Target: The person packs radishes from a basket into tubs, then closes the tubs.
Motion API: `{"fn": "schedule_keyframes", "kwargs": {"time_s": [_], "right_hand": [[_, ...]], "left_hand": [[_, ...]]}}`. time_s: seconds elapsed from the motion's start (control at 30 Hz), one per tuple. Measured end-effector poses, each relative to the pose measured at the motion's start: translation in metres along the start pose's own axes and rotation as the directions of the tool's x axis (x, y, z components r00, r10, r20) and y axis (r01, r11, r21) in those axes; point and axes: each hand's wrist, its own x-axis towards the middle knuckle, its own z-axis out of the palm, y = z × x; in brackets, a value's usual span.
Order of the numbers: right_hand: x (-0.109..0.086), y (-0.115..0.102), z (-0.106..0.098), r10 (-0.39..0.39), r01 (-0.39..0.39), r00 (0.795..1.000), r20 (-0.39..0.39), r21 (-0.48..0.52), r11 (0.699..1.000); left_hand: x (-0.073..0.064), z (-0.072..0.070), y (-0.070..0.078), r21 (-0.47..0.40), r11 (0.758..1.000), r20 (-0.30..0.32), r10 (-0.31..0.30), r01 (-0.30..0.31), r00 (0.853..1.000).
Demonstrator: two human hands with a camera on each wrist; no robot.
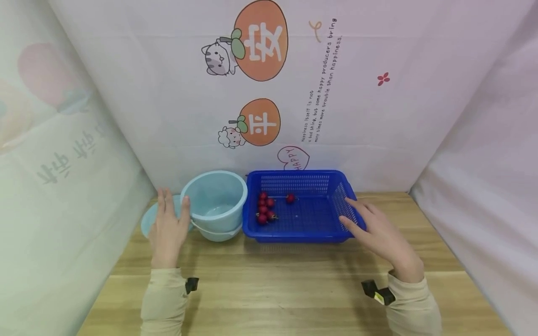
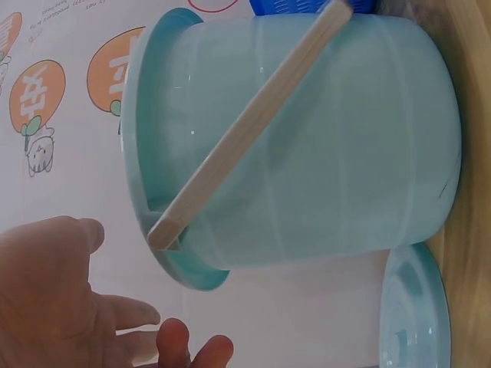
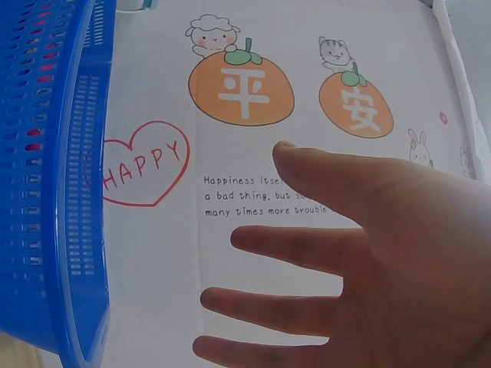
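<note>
A light blue bucket (image 1: pixel 216 196) with a pale handle (image 2: pixel 249 126) stands on the table, left of a blue plastic basket (image 1: pixel 300 239). Inside the basket lie several small round red fruits (image 1: pixel 262 209), most of them grouped at its left end and one apart. My left hand (image 1: pixel 169 228) hovers beside the bucket's left side, fingers extended, holding nothing; the left wrist view shows a gap between it and the rim. At the basket's right end is my right hand (image 1: pixel 380 233), fingers spread and holding nothing. In the right wrist view it stands apart from the basket.
A light blue round lid (image 1: pixel 150 219) lies left of the bucket, partly hidden behind my left hand. White printed cloth (image 1: pixel 176 93) rises behind the wooden table (image 1: pixel 269 289) and along both sides. The bucket and the basket stand close together against the back cloth.
</note>
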Motion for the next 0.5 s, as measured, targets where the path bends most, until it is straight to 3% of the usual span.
{"fn": "schedule_keyframes", "kwargs": {"time_s": [0.27,0.5], "right_hand": [[0.0007,-0.0007,0.0013,0.003,-0.004,0.999,0.054,0.021,1.000],[0.0019,0.0018,0.0004,0.001,-0.003,0.998,0.058,0.038,0.999]], "left_hand": [[0.0039,0.0079,-0.0056,0.029,0.998,0.059,-0.052,0.051,0.997],[0.0070,0.0112,-0.0058,0.030,0.998,0.094,-0.052,0.049,0.994]]}}
